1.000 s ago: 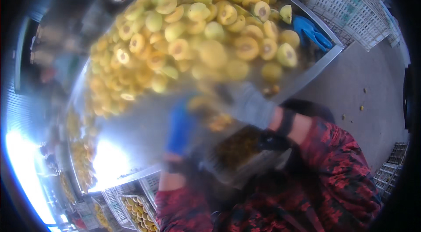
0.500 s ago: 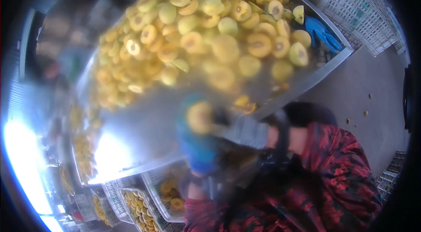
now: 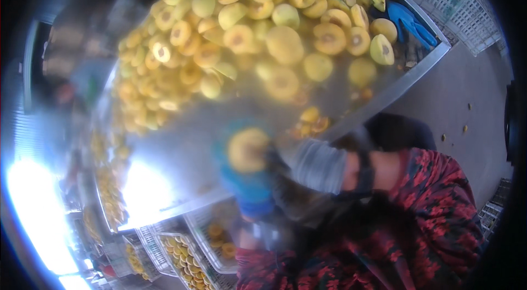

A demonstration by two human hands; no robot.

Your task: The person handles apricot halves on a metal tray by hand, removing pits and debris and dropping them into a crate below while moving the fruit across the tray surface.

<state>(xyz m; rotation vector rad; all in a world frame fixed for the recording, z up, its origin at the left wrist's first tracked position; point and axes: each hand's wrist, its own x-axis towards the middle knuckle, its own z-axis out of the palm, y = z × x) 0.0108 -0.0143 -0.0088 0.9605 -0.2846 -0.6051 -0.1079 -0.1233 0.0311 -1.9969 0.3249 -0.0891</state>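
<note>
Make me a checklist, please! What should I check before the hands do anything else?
1. Left hand holding a fruit: ok.
2. Both hands gloved: ok, blue on the left, grey and dark on the right.
3. Right hand close to that fruit: ok; whether it touches is too blurred to say.
4. Tool in the right hand: cannot tell, blurred.
5. More fruit on the table: ok, a big pile.
6. Floor free of bits: not ok, a few lie there.
</note>
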